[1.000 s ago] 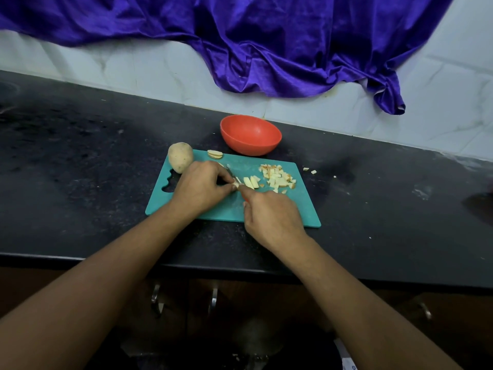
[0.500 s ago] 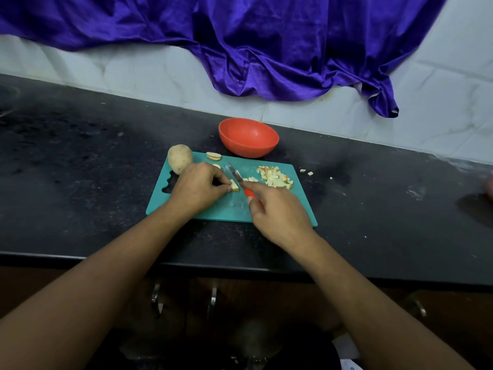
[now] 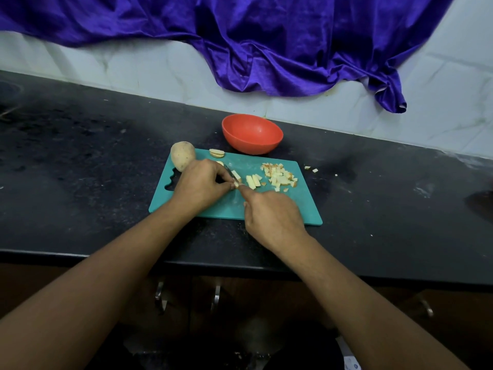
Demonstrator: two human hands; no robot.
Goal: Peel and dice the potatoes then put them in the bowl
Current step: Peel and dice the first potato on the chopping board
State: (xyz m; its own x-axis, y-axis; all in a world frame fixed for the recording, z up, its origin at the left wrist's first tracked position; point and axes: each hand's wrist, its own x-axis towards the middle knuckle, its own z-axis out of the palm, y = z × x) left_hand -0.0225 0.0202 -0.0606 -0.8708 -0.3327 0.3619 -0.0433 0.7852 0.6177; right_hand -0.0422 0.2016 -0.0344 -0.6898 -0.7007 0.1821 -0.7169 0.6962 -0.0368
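Note:
On the teal cutting board [image 3: 298, 209], my left hand [image 3: 198, 185] pinches a small potato piece [image 3: 236, 175] against the board. My right hand [image 3: 272, 217] grips a knife [image 3: 231, 174] whose blade lies across that piece; the handle is hidden in my fist. Cut potato strips [image 3: 253, 181] lie just right of the blade. A heap of diced potato [image 3: 279, 176] sits further right. A whole unpeeled potato [image 3: 182, 155] rests at the board's far left corner, with potato slices [image 3: 217, 153] beside it. The orange bowl [image 3: 252, 134] stands behind the board with nothing in it.
The black counter [image 3: 80, 169] runs left and right of the board. A few potato bits [image 3: 311, 169] lie on it beyond the board's right edge. A purple cloth [image 3: 266, 44] hangs on the white wall behind. Cabinet handles [image 3: 216, 295] show below the counter's front edge.
The knife was lifted with its blade raised half a second ago; now it is down across the piece under my left fingers. My right hand has drawn closer to my left.

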